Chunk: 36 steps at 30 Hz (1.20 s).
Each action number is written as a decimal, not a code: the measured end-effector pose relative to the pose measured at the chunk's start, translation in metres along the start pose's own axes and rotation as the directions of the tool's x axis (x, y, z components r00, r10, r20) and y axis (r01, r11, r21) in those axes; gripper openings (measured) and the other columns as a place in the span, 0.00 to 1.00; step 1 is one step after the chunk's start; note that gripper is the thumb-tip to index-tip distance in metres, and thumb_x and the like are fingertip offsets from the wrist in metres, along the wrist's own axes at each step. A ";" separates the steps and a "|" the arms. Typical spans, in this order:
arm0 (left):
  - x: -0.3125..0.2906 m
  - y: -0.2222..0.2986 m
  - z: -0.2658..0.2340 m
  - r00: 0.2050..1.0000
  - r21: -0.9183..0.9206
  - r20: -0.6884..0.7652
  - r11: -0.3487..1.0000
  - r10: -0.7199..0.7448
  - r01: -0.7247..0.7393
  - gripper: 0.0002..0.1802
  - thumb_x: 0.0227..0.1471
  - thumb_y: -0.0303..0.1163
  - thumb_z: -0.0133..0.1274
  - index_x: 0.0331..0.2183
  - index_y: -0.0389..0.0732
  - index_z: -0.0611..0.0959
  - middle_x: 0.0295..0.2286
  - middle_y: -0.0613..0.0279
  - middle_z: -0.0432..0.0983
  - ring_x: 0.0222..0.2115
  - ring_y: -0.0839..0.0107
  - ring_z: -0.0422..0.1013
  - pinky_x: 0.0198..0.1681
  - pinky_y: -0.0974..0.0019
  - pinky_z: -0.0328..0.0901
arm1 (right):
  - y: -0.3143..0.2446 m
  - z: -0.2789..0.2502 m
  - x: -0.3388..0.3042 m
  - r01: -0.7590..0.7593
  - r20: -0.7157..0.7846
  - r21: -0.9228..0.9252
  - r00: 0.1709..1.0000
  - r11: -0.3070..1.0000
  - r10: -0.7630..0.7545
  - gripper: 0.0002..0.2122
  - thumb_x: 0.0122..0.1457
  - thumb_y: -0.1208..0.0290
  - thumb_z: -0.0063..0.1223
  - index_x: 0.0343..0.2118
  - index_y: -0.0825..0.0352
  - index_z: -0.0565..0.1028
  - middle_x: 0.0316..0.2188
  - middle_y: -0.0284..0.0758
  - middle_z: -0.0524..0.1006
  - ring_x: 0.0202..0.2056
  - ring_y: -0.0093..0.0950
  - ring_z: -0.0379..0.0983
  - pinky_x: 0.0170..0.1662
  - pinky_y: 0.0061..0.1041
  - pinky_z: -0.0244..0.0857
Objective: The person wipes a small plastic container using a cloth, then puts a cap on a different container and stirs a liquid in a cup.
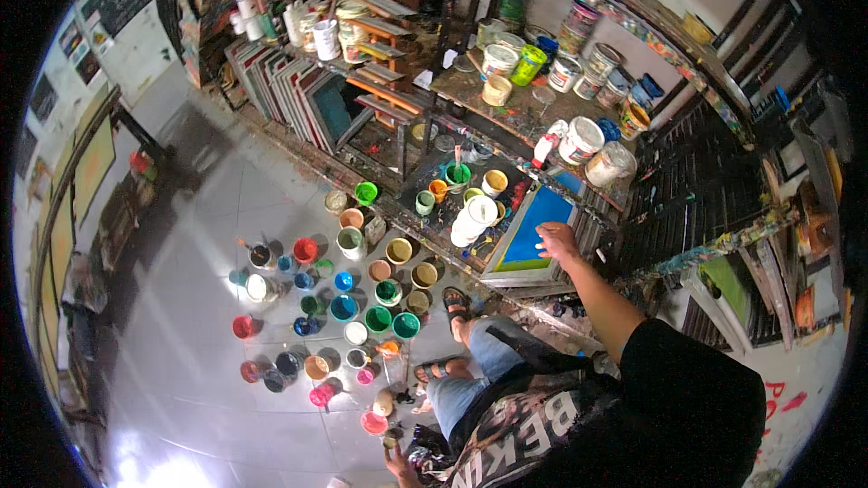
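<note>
My right hand (559, 242) reaches out over the right edge of a framed screen (535, 228) with a blue surface and a yellow-green strip. Its fingers are loosely bent and apart, with nothing visible in them; whether they touch the frame I cannot tell. At the lower edge my left hand (398, 464) is closed around a small olive-toned cup (391, 443), partly hidden by the fingers. Close to that hand stand a pink-red paint pot (372, 423) and a beige rounded container (383, 402).
Several open paint pots (344, 307) spread over the grey tiled floor (181, 325) before my feet. A low dark table (425, 178) carries more pots and a white tub (475, 217). Paint buckets (580, 140) crowd the shelf behind. Stacked frames (298, 95) lean at the back left.
</note>
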<state>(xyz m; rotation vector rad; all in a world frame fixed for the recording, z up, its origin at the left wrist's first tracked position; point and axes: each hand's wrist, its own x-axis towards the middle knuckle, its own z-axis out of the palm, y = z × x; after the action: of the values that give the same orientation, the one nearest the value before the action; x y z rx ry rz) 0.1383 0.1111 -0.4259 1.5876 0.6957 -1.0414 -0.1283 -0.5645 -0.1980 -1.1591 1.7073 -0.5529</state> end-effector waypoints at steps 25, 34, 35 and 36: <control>-0.033 0.155 0.220 0.999 0.425 -0.021 0.905 -0.027 0.034 0.41 0.52 0.43 0.61 0.64 0.50 0.62 0.54 0.46 0.69 0.49 0.49 0.71 0.43 0.46 0.67 | -0.130 -0.110 0.337 -0.056 0.063 0.779 0.998 0.625 0.010 0.13 0.61 0.58 0.54 0.37 0.63 0.72 0.26 0.36 0.79 0.27 0.29 0.79 0.28 0.25 0.77; -0.028 0.195 0.315 1.000 0.512 0.022 0.859 -0.011 -0.002 0.40 0.51 0.43 0.61 0.62 0.48 0.64 0.53 0.47 0.70 0.49 0.51 0.71 0.43 0.48 0.68 | -0.150 -0.179 0.533 -0.057 0.009 0.860 0.995 0.508 0.097 0.19 0.58 0.54 0.58 0.42 0.64 0.68 0.23 0.40 0.77 0.24 0.35 0.78 0.30 0.32 0.78; -0.027 0.198 0.322 1.000 0.522 0.022 0.853 -0.010 -0.003 0.40 0.51 0.43 0.61 0.62 0.48 0.64 0.53 0.47 0.71 0.49 0.51 0.71 0.43 0.48 0.68 | -0.149 -0.185 0.549 -0.022 -0.063 0.863 0.987 0.504 0.150 0.20 0.57 0.53 0.59 0.42 0.63 0.67 0.23 0.40 0.77 0.24 0.36 0.78 0.30 0.33 0.78; -0.028 0.201 0.328 1.000 0.528 0.021 0.849 -0.005 -0.006 0.40 0.51 0.43 0.61 0.62 0.48 0.65 0.53 0.47 0.71 0.49 0.51 0.71 0.44 0.49 0.68 | -0.149 -0.189 0.564 0.016 -0.134 0.864 0.971 0.503 0.198 0.21 0.56 0.52 0.59 0.43 0.63 0.66 0.22 0.40 0.76 0.23 0.36 0.78 0.30 0.34 0.78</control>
<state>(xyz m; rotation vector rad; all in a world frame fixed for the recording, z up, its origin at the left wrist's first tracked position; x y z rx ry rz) 0.2084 -0.2552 -0.3283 2.0407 0.4045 -1.3244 -0.2770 -1.1560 -0.2600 -0.2530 1.3221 -1.3249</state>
